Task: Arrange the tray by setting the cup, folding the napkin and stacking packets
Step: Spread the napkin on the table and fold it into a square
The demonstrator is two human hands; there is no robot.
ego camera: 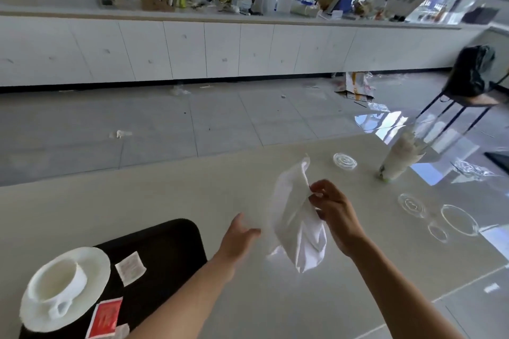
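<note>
right hand (334, 213) pinches the white napkin (296, 217) above the table (137, 201) (left hand (239, 239) open, just beside it).

Tray (165, 239) cut by bottom edge; left hand (242, 237) motion-blurred.

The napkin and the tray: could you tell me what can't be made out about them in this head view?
- Napkin: fold state unclear; it hangs bunched from the right hand.
- Left hand: motion-blurred; contact with the napkin uncertain.
- Tray: near end cut off by the bottom edge.
- Red packet: print too blurred.
</note>
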